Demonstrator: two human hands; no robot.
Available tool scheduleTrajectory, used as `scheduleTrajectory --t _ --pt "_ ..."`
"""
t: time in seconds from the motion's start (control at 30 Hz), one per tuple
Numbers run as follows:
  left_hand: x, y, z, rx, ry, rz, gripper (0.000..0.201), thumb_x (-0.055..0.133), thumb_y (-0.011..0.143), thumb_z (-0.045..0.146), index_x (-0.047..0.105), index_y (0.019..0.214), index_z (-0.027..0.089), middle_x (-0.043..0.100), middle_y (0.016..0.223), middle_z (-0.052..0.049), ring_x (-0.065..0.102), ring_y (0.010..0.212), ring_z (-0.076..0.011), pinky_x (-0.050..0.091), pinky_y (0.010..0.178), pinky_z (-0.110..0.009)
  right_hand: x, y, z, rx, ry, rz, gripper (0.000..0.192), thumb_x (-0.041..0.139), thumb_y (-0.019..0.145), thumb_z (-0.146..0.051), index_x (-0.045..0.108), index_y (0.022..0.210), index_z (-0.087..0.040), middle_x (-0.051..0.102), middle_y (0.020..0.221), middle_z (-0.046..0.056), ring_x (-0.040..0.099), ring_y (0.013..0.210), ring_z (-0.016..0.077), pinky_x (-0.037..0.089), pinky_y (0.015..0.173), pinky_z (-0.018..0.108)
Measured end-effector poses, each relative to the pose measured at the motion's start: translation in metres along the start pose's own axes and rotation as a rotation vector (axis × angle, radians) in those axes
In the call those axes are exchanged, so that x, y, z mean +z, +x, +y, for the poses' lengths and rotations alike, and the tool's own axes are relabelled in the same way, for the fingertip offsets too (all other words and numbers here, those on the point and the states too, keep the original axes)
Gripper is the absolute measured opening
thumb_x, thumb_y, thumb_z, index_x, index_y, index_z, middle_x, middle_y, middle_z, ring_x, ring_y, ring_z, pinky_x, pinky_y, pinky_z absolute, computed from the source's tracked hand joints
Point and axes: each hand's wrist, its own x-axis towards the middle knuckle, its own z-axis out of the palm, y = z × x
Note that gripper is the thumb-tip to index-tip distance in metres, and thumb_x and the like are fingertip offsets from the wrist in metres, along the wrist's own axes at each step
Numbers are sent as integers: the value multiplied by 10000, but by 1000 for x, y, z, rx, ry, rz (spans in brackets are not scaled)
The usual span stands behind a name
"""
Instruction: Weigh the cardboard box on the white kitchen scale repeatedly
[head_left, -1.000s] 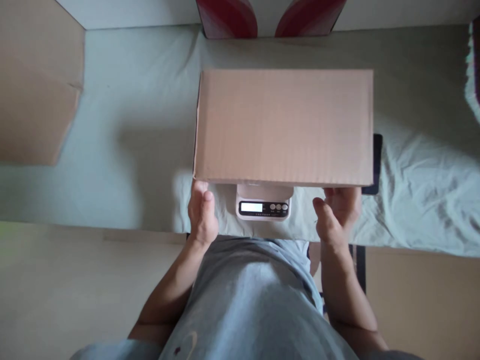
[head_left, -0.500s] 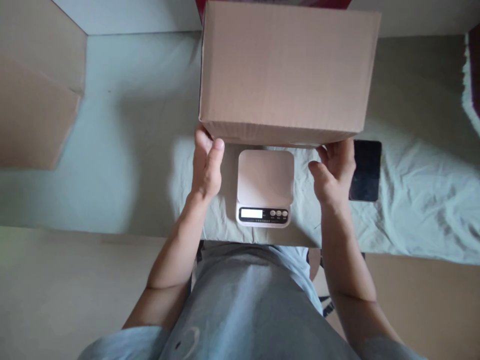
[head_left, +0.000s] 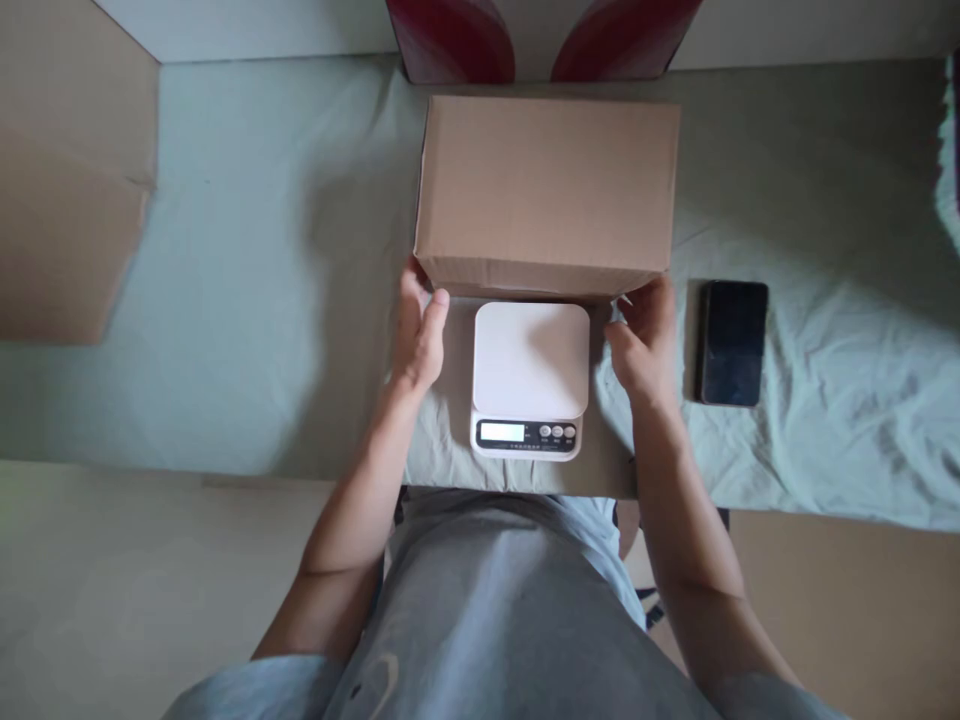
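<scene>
A closed brown cardboard box (head_left: 551, 185) sits low over the cloth, just behind a white kitchen scale (head_left: 531, 360). My left hand (head_left: 421, 335) holds the box's near left corner, with its thumb up and its other fingers partly hidden by the box. At the near right corner, my right hand (head_left: 643, 335) holds on with its fingertips tucked under or behind the edge. The scale lies between my hands, its platform bare. Its small display is lit, but I cannot read any figures on it.
A black phone (head_left: 733, 343) lies right of my right hand. Another large cardboard box (head_left: 71, 200) stands at the far left. Behind the held box is a red and white item (head_left: 532, 45) against the wall. Pale green cloth (head_left: 225, 250) covers the table.
The box has come down and looks smaller, uncovering the red and white item behind it. My hands have moved with it, the right one shifting slightly left. The scale has stayed put.
</scene>
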Motion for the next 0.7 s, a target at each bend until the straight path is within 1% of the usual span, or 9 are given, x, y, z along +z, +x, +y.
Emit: scheduleTrajectory --t 0.1,0.17,0.3,0.37,0.43,0.5,0.57,0.63,0.7 --pt "-2 -1 -8 3 -73 20 579 474 841 595 420 1330 289 442 1450 -64 367 1398 -245 273 1175 -416 -2 2 2 -17 34 -14 572 540 635 -105 475 1173 -289 534 1309 32 518 1239 255 423 1047 532" --pt "-5 -2 -14 -29 -78 44 597 499 829 593 419 1345 303 421 1473 -48 326 1424 -248 240 1191 -425 -2 2 4 -26 42 -18 585 546 640 -110 466 1190 -292 536 1314 33 525 1233 254 438 1037 528" --pt "-10 -6 -22 -75 -72 89 637 520 801 623 413 1358 333 380 1508 -20 280 1448 -251 220 1199 -435 -1 1 8 -41 39 2 589 550 641 -124 470 1198 -299 536 1311 31 528 1230 262 416 1055 555" --pt "-10 -7 -24 -91 -69 110 645 527 783 644 431 1343 338 393 1501 -25 292 1442 -258 227 1194 -448 0 -1 8 -43 43 19 602 548 641 -131 466 1212 -301 532 1310 32 527 1224 263 408 1060 561" --pt "-8 -7 -26 -109 -68 111 655 541 760 665 456 1317 332 438 1465 -45 343 1415 -270 251 1181 -466 1 -3 6 -39 48 31 604 545 644 -138 465 1219 -303 540 1292 27 535 1201 255 412 1061 551" --pt "-4 -6 -29 -111 -62 90 676 570 724 686 481 1282 316 505 1395 -70 427 1358 -280 292 1159 -477 4 -3 3 -41 60 14 589 547 642 -140 478 1203 -305 559 1244 21 551 1162 240 437 1049 517" --pt "1 -4 -30 -95 -45 77 710 598 691 697 480 1268 301 544 1339 -83 489 1302 -284 327 1137 -483 7 -2 -2 -45 74 -11 576 552 634 -141 491 1183 -308 567 1207 18 559 1132 230 470 1021 477" --pt "5 -2 -26 -67 -20 76 732 615 686 685 453 1286 299 535 1342 -87 494 1295 -287 336 1130 -491 8 0 -7 -49 78 -13 555 558 636 -160 497 1167 -310 570 1186 20 560 1117 230 490 993 457" --pt "6 -3 -12 -24 1 61 710 622 710 644 428 1304 306 509 1369 -83 467 1318 -288 326 1135 -499 6 1 -14 -64 79 10 537 568 643 -192 497 1162 -313 575 1162 23 564 1099 234 496 975 453"
